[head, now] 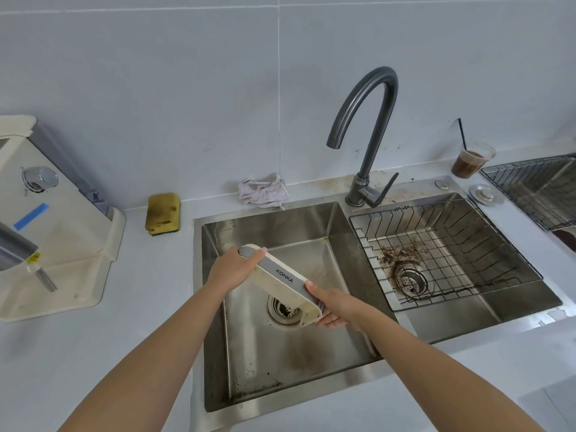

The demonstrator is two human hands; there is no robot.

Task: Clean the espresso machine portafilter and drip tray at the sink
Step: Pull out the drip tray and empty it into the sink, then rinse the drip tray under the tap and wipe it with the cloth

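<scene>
The cream drip tray (285,286) with a grey front strip is held tilted over the left basin of the steel sink (212,275), above the drain (285,310). My left hand (237,268) grips its upper left end. At its lower right end my right hand (338,307) holds it from beneath. The cream espresso machine (53,219) stands on the counter at the left, with a grey handle (15,249) sticking out near the frame edge. I cannot tell whether that handle is the portafilter.
A dark gooseneck tap (369,132) stands behind the sink, not running. A yellow sponge (163,213) and a crumpled rag (263,191) lie behind the basin. The right basin holds a wire basket (442,244) with coffee grounds. An iced coffee cup (470,160) and a second rack (536,188) are far right.
</scene>
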